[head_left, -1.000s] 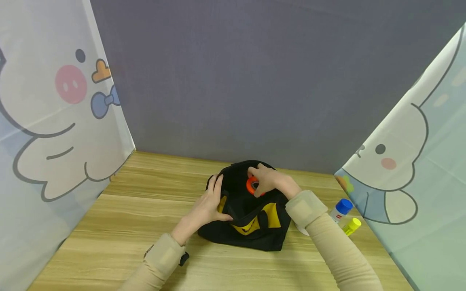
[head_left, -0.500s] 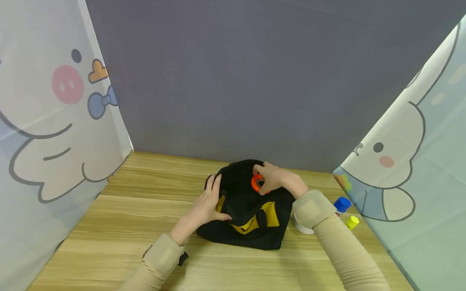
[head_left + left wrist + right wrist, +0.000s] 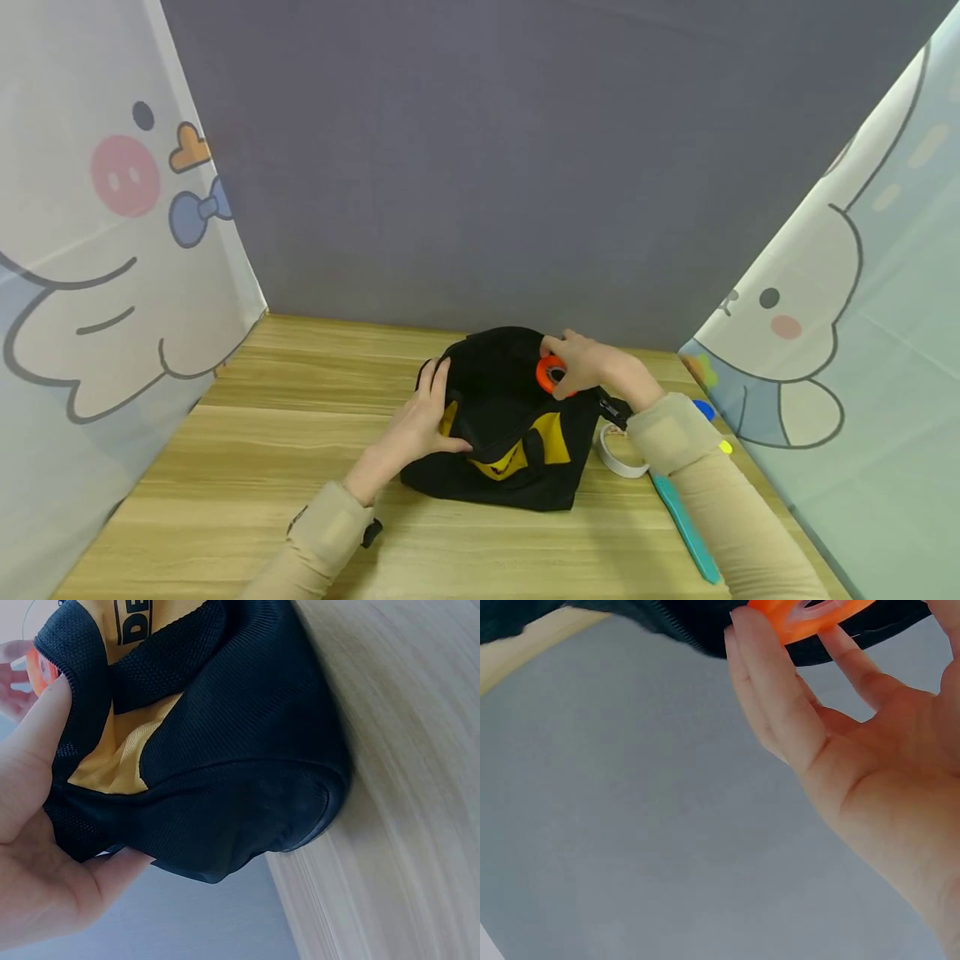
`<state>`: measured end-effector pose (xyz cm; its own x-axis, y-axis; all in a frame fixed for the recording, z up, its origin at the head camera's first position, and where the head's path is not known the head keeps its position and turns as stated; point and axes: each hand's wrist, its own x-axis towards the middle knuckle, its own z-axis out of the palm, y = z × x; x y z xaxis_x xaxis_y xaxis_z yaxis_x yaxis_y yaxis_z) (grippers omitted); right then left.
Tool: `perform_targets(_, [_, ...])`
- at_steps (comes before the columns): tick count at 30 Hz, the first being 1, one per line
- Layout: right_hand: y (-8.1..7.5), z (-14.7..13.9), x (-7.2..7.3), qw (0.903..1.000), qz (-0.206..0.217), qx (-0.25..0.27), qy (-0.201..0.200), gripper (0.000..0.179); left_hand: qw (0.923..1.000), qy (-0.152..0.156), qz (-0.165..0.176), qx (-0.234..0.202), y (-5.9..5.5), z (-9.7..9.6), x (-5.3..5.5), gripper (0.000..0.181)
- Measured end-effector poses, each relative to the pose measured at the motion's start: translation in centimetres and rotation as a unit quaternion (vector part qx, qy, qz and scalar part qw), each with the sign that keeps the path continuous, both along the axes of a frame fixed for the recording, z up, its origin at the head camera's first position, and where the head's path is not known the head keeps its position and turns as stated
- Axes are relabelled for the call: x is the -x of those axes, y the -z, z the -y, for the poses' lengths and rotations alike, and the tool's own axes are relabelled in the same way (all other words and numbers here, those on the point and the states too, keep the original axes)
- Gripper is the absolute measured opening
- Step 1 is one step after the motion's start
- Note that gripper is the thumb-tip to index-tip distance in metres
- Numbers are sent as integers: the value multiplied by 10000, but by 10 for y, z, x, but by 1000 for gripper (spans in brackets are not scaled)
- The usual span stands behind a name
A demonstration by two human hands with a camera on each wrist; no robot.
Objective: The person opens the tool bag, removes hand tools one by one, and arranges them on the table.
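Note:
A black and yellow fabric tool bag (image 3: pixel 517 475) sits on the wooden table, its zipped mouth spread wide. On the bag's left side my left hand (image 3: pixel 423 425) grips the rim. In the left wrist view the thumb (image 3: pixel 46 720) lies over the zipper edge, with the other fingers partly hidden behind the fabric. My right hand (image 3: pixel 592 362) pinches an orange ring-shaped object (image 3: pixel 546 372) with a dark centre, over the right part of the bag's mouth. The right wrist view shows the orange ring (image 3: pixel 791 622) between thumb and fingers, against the black fabric.
Right of the bag lies a white roll of tape (image 3: pixel 624 468). A long teal item (image 3: pixel 686 529) is partly under the right sleeve. Beyond that sleeve show a blue cap (image 3: pixel 703 409) and a yellow cap (image 3: pixel 725 447). A grey panel (image 3: pixel 480 208) stands behind the table.
My right hand has moved right with the orange ring, toward the bag's right edge. The white tape and teal item have come into sight beside the sleeve. My left hand keeps its grip.

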<state>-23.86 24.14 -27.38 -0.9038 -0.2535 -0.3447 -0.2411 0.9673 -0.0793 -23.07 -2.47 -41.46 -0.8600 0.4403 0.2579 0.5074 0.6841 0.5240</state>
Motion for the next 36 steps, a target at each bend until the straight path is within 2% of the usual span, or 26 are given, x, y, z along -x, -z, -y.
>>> perform_targets(8, [-6, -19, -13, 9999, -60, 77, 131, 55, 10000, 46, -41, -34, 0, 0, 1, 129])
perform_targets(21, [-18, -50, -47, 9983, -138, 120, 553, 54, 9993, 269, -239, 58, 0, -3, 6, 131])
perform_targets(28, [-17, -60, -64, 9971, -253, -27, 715, 53, 9991, 397, -95, 72, -4, 1, 10, 130])
perform_targets(31, [-16, -60, -65, 9962, -403, -149, 763, 54, 9992, 381, -87, 60, -6, 9, 12, 130])
perform_targets(36, [-15, -57, -62, 9955, -565, -209, 727, 52, 9990, 328, -307, -51, -7, 24, 14, 128])
